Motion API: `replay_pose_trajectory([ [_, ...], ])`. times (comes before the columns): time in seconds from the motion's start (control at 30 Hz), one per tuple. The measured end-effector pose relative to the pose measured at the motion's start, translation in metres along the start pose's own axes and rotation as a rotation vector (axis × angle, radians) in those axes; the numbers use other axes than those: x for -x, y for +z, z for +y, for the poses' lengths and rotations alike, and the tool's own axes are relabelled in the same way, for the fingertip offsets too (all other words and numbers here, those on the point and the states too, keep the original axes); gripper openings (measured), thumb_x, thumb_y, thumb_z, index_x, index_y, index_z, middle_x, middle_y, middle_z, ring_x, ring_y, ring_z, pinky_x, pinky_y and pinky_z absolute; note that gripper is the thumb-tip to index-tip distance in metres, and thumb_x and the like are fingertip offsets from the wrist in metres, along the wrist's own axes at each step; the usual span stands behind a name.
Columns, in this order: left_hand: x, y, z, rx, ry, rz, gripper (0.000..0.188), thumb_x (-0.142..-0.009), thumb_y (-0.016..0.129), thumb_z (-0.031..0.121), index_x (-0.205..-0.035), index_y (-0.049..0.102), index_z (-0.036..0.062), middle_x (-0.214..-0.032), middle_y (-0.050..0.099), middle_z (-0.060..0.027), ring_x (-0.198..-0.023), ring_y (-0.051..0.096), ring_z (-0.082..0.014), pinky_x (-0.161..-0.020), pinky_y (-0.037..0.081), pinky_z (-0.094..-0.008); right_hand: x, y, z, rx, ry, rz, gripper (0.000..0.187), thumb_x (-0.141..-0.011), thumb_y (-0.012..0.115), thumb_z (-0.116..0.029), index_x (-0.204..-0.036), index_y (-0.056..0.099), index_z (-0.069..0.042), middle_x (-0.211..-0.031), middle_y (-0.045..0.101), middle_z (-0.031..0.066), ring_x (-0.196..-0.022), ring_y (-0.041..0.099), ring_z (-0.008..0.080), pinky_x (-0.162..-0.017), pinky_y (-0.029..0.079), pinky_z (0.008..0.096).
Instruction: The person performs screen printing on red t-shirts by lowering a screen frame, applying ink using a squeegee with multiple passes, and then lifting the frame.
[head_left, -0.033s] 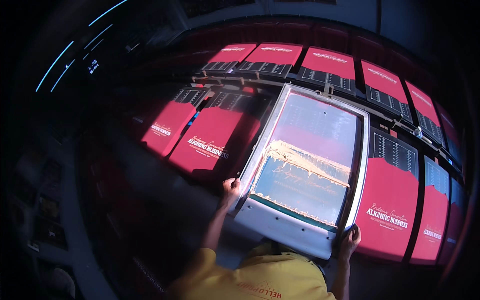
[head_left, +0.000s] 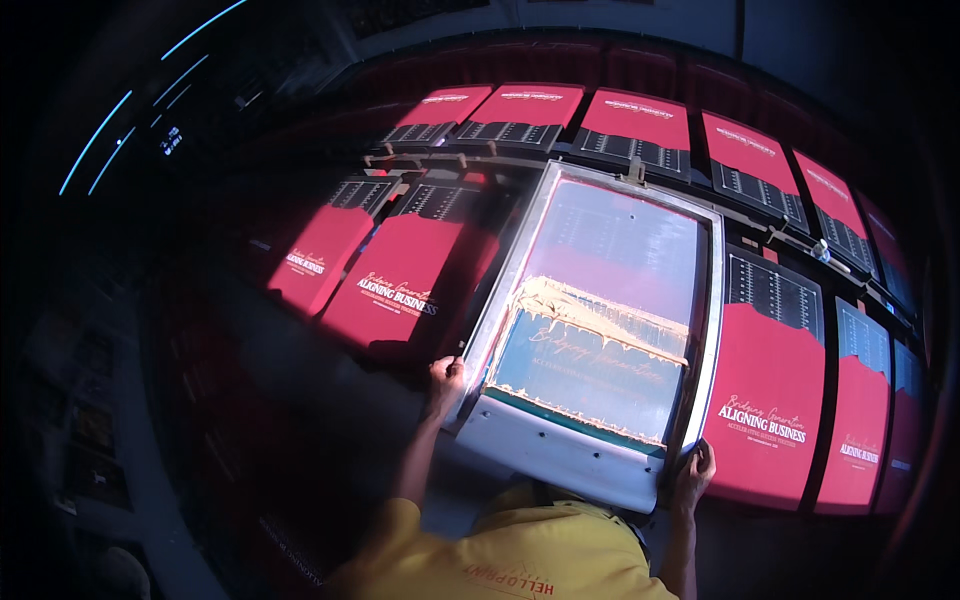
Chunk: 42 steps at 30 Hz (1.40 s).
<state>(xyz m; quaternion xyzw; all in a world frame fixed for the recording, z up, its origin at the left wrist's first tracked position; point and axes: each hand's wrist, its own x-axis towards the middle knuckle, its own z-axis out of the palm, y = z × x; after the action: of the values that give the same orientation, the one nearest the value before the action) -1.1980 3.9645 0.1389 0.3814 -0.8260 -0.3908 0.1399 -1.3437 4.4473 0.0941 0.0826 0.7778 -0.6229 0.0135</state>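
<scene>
A silk-screen printing frame (head_left: 714,290) with pale metal sides lies before me over a row of printed panels. Cream-coloured ink (head_left: 600,315) is smeared in a thick band across its mesh (head_left: 625,235). Across the near end sits a wide white squeegee-like bar (head_left: 560,450) with bolts and a green strip. My left hand (head_left: 447,377) is closed at the frame's near left side. On the near right corner, my right hand (head_left: 695,470) has its fingers curled around the edge. The panel beneath the screen shows only dimly.
Red and black printed panels (head_left: 765,400) lie on both sides of the frame, with another row (head_left: 637,120) behind. A dark rail with a metal clamp (head_left: 635,172) runs between the rows. A small whitish object (head_left: 821,250) rests on the rail at the right.
The whole view has shifted slightly, so the frame and panels appear a little further left. Both hands keep their places on the frame.
</scene>
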Motion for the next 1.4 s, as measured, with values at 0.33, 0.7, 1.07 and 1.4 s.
replay_pose_trajectory([
  [0.33, 0.158, 0.156, 0.137, 0.051, -0.146, -0.03, 0.036, -0.094, 0.048, 0.028, -0.089, 0.064, -0.0044, -0.072, 0.063, -0.0104, -0.069, 0.059, -0.0169, -0.066, 0.045, -0.0354, -0.101, -0.214, 0.02, 0.113, -0.072, -0.012, 0.024, -0.093, 0.049, 0.003, -0.113, 0.061, 0.006, -0.094, 0.066, 0.0094, -0.083, 0.06, 0.0126, -0.074, 0.047, 0.0261],
  [0.7, 0.211, 0.312, 0.205, 0.26, 0.024, -0.103, 0.034, -0.095, 0.052, 0.023, -0.071, 0.052, 0.0, -0.063, 0.041, 0.0041, -0.062, 0.036, -0.0069, -0.054, 0.03, -0.031, -0.173, -0.367, 0.044, 0.169, 0.048, 0.073, 0.023, -0.089, 0.05, 0.004, -0.105, 0.066, 0.003, -0.086, 0.064, 0.0022, -0.075, 0.055, 0.0081, -0.067, 0.044, 0.0231],
  [1.07, 0.184, 0.337, 0.179, 0.034, 0.011, -0.085, 0.036, -0.096, 0.054, 0.029, -0.092, 0.065, -0.005, -0.082, 0.069, -0.0158, -0.077, 0.067, -0.0244, -0.07, 0.049, -0.0368, -0.21, -0.366, 0.083, 0.048, -0.057, 0.085, 0.019, -0.093, 0.051, 0.002, -0.108, 0.062, 0.006, -0.094, 0.066, 0.0093, -0.09, 0.062, 0.0143, -0.08, 0.048, 0.0262],
  [1.4, 0.186, 0.327, 0.174, 0.28, -0.109, -0.159, 0.032, -0.096, 0.056, 0.026, -0.093, 0.066, -0.0044, -0.083, 0.069, -0.0086, -0.079, 0.062, -0.0156, -0.074, 0.046, -0.0315, -0.209, -0.362, 0.077, 0.009, 0.017, 0.04, 0.022, -0.091, 0.05, 0.004, -0.108, 0.062, 0.009, -0.089, 0.066, 0.0095, -0.08, 0.062, 0.014, -0.072, 0.048, 0.0255],
])
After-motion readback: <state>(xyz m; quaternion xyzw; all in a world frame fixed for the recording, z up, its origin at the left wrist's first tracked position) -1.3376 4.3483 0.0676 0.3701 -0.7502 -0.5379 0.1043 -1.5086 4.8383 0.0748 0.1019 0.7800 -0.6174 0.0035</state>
